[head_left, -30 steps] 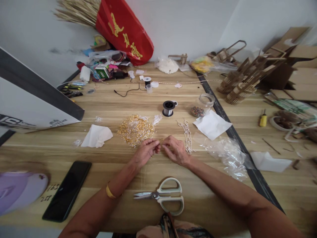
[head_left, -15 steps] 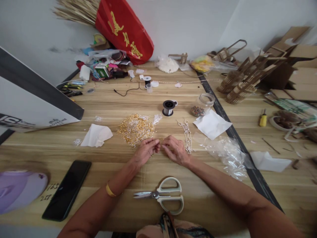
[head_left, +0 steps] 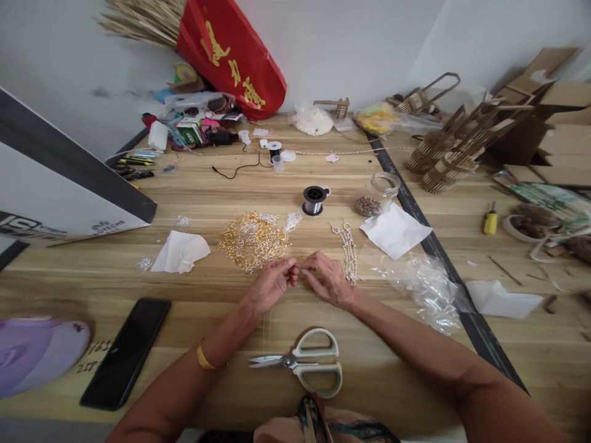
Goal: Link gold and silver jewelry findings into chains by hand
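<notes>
My left hand (head_left: 271, 284) and my right hand (head_left: 327, 279) rest close together on the wooden table (head_left: 277, 191), fingertips pinched toward each other around something too small to make out. A heap of gold and silver beaded pieces (head_left: 253, 239) lies just beyond my left hand. A short row of silver beaded chains (head_left: 349, 253) lies beside my right hand. A spool of thin wire (head_left: 314, 200) stands farther back. Scissors (head_left: 305, 363) with pale handles lie near the front edge, below both hands.
A black phone (head_left: 125, 352) and a purple object (head_left: 32, 354) lie at front left. White tissue (head_left: 181, 252), white paper (head_left: 394, 231), crumpled clear plastic (head_left: 422, 284) and a glass jar of beads (head_left: 378, 192) surround the work spot. A white box (head_left: 60, 184) stands at left; cardboard models (head_left: 455, 147) at right.
</notes>
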Demonstrator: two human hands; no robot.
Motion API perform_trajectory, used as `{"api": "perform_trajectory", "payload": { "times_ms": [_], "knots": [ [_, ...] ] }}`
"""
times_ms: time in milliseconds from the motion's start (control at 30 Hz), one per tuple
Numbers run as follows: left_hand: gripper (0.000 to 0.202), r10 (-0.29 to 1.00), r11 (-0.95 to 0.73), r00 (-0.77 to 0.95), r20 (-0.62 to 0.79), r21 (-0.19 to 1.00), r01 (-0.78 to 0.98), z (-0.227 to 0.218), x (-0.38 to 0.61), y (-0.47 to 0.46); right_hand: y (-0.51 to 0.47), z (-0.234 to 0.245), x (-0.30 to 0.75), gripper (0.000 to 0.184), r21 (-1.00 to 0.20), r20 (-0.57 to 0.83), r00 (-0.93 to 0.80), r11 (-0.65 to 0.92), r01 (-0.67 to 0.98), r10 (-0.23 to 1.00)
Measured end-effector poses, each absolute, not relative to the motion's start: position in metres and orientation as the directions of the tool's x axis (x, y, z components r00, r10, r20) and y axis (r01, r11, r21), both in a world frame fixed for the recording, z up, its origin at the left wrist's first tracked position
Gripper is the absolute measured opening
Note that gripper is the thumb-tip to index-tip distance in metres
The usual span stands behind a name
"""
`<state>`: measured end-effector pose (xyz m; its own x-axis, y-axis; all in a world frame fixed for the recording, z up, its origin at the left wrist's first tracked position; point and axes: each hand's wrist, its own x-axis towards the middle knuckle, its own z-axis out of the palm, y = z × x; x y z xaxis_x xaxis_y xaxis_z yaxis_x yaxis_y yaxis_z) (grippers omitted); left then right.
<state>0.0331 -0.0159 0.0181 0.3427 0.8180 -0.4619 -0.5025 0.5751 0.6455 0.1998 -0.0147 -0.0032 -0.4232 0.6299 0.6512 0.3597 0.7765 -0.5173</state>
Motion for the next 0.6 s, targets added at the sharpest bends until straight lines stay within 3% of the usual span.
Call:
{"api": "perform_trajectory", "payload": {
  "times_ms": [200, 600],
  "knots": [
    [0.017, 0.821, 0.571, 0.338, -0.461, 0.633, -0.523, 0.0183, 0.0337, -0.0176, -0.0152, -0.0016, 0.1999, 0.009, -0.507, 0.653, -0.426, 0.779, 0.369, 0.627],
    [0.019, 0.923, 0.383, 0.192, -0.332, 0.829, -0.408, 0.0149, 0.0277, -0.0124, -0.0148, -0.0016, 0.1991, 0.01, -0.498, 0.658, -0.431, 0.786, 0.366, 0.618]
  ]
}}
